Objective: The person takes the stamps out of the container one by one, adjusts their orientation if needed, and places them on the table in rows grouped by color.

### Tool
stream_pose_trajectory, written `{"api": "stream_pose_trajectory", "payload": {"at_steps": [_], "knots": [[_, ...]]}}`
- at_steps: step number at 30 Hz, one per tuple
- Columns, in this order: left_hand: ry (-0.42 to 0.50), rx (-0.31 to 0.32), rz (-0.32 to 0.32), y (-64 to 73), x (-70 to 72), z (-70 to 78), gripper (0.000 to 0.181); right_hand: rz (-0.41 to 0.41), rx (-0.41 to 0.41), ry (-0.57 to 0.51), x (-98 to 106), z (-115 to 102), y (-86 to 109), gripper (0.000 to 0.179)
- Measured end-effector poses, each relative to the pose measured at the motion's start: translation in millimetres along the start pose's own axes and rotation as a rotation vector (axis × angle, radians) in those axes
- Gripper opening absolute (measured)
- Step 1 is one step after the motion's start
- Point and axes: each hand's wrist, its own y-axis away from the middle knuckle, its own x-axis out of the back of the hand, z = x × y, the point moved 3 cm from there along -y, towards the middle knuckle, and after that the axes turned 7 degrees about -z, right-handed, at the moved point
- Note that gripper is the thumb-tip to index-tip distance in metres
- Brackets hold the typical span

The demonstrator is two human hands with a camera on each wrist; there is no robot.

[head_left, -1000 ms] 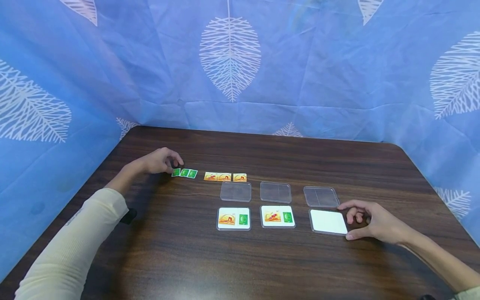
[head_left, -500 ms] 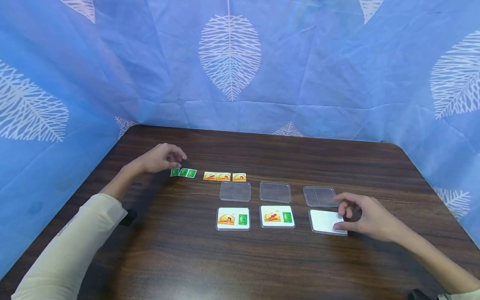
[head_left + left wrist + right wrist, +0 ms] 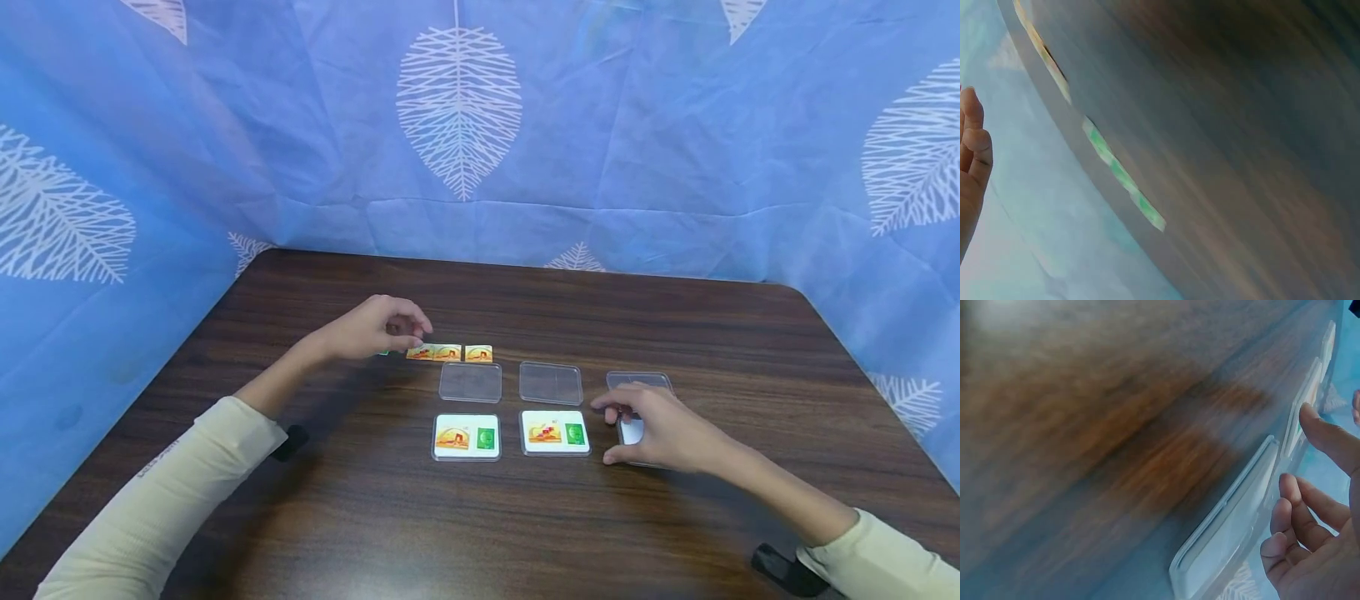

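Bare, with loosely bent fingers, my left hand hovers at the left end of a row of orange stamps. Behind it, three green stamps lie in a line on the table, mostly hidden in the head view. My right hand reaches over a shallow clear case with a blank white card, covering most of it. Its fingers are spread and hold nothing in the right wrist view. Two similar cases, the left case and the middle case, each hold an orange and a green stamp on white card.
Behind the cases lie three clear lids: a left lid, a middle lid and a right lid partly behind my right hand. The dark wooden table meets a blue leaf-print cloth at the back and sides.
My left hand has moved right from the green stamps to the orange ones. My right hand has moved left from the blank case's right edge to over it. Stamps and cases have stayed put.
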Motion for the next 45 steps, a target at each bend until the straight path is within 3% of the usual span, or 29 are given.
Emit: {"api": "stream_pose_trajectory", "payload": {"at_steps": [6,10,15,23,28,36,45], "knots": [[-0.045,-0.073,-0.075,-19.7,-18.0,31.9,0.017,-0.035,-0.023,0.025,-3,-4,-12.2,0.057],[-0.07,-0.147,-0.087,-31.6,-27.2,46.2,0.015,-0.044,-0.017,0.055,-6,-7,-17.3,0.058],[-0.117,-0.202,-0.082,-42.2,-38.0,61.0,0.014,-0.035,0.002,0.09,-8,-8,-20.2,0.054],[-0.138,-0.259,-0.162,-54.9,-53.3,78.9,0.015,-0.034,-0.049,0.042,-12,-9,-22.2,0.061],[-0.102,-0.298,-0.21,-63.5,-65.7,85.8,0.013,-0.039,-0.066,0.025,-15,-10,-23.9,0.055],[0.025,-0.288,-0.295,-73.4,-83.0,98.9,0.011,-0.053,-0.065,-0.036,-16,-8,-27.0,0.053],[-0.001,-0.256,-0.332,-88.5,-97.2,98.4,0.011,-0.095,-0.101,-0.054,-15,-8,-26.6,0.059]]}}
